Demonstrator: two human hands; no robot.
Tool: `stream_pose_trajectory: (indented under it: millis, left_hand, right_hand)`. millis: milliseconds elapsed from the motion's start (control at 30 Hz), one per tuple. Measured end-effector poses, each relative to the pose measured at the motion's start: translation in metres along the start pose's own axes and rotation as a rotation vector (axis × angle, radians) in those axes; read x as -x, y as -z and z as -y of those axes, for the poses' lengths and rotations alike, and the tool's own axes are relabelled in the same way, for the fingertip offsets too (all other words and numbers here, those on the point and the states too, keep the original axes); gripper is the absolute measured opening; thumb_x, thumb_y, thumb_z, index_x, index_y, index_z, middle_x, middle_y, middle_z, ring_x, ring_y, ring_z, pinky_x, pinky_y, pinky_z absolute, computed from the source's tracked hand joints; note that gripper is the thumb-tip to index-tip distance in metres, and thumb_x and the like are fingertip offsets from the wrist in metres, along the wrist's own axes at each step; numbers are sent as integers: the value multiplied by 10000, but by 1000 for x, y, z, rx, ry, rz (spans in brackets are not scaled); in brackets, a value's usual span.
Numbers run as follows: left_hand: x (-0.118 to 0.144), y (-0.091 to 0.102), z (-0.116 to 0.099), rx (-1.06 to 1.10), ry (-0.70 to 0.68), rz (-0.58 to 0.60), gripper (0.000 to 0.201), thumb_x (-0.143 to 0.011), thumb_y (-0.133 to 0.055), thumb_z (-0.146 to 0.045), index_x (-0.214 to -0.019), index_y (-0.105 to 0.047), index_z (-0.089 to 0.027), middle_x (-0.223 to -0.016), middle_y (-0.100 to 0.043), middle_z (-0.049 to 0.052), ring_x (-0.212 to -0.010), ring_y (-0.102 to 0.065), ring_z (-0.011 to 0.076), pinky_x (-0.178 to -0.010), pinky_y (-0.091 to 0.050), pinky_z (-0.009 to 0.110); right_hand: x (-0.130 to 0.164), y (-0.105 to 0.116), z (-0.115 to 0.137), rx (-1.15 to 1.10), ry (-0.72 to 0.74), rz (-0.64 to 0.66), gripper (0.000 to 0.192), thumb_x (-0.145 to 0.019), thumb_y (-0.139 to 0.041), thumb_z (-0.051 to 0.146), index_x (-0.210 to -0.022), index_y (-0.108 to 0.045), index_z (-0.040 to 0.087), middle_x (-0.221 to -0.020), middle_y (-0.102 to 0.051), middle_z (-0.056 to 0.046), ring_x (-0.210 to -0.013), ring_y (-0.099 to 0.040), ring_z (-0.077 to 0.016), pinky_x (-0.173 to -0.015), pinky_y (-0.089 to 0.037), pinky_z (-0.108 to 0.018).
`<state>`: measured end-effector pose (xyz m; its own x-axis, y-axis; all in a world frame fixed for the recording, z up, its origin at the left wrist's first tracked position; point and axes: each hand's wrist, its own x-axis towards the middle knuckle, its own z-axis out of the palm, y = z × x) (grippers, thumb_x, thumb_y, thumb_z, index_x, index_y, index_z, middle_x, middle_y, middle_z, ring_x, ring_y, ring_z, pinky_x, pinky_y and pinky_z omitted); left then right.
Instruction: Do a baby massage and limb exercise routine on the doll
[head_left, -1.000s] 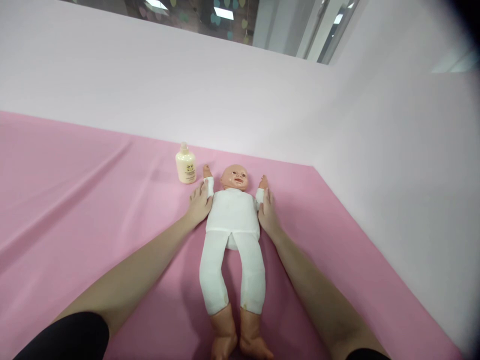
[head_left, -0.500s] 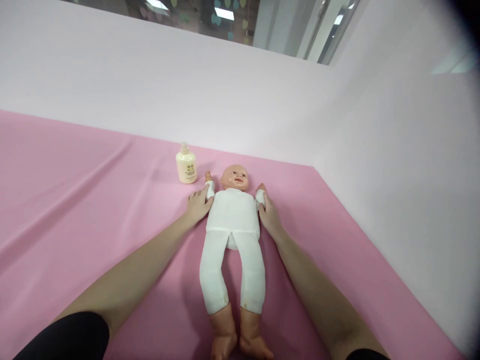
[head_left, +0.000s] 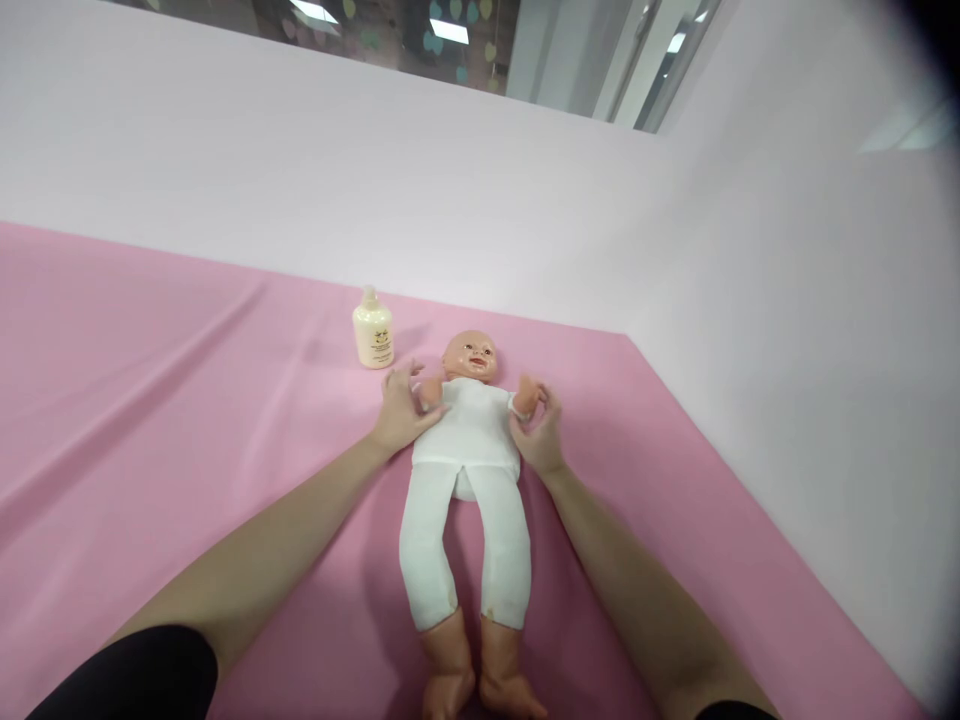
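At the centre of the frame the left hand (head_left: 401, 412) and right hand (head_left: 538, 432) now pinch the wrists of the doll (head_left: 465, 470) lying on the pink sheet (head_left: 150, 400), having folded its arms inward from outstretched, bottle (head_left: 373, 340) just beside

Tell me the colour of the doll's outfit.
White: the doll's outfit covers its trunk and legs, seen plainly in the head view.

doll (head_left: 465, 440): smooth glossy plastic skin, matt white knit suit | sheet (head_left: 187, 400): pink cloth, slight sheen | bottle (head_left: 373, 333): cream plastic
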<state>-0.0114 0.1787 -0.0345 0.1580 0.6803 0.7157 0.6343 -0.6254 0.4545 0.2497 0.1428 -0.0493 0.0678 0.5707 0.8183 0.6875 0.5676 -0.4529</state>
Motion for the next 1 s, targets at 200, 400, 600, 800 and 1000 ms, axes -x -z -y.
stream_pose_trajectory:
  millis: [200,400,600,800,1000]
  left_hand:
    - [3,3,-2,27,-133,128,728,-788,-610,-450,-1383,-276,-198,-1152,-567,122,-1082,-526,279,-989,-360,484]
    - [1,-1,0,-14,-31,135,674,-872,-474,-404,-1441,-236,-136,-1235,-559,164,-1142,-513,303,-1004,-357,503]
    - [-2,-6,6,-121,109,172,650,-903,-342,-273,-1481,-141,-54,-1454,-361,245,-1335,-365,341,-1048,-323,528]
    - [-2,-4,6,-225,241,332,591,-916,-306,-299,-1469,-258,-99,-1513,-315,175,-1383,-308,316,-1091,-277,509]
    - [-5,1,1,-229,368,388,552,-909,-322,-341,-1433,-336,-169,-1425,-467,130,-1297,-430,305,-1054,-312,498]
  right_hand:
    - [3,1,5,-44,39,151,642,-828,-612,313,-1377,-282,264,-1254,-524,-119,-1120,-560,-237,-1009,-460,-480]
    - [1,-2,1,54,-45,218,709,-908,-468,344,-1479,-87,171,-1442,-376,-190,-1357,-372,-288,-1101,-349,-535]
    - [-2,-5,-4,189,-146,282,671,-931,-292,214,-1506,49,157,-1576,-118,-159,-1467,-117,-278,-1141,-252,-562]
    - [0,-4,-12,237,-247,359,537,-908,-332,204,-1445,-343,209,-1568,-197,-108,-1440,-224,-305,-1114,-310,-555]
    - [-1,-1,-14,215,-303,395,462,-896,-359,218,-1327,-522,193,-1525,-309,-113,-1403,-318,-282,-1115,-341,-492]
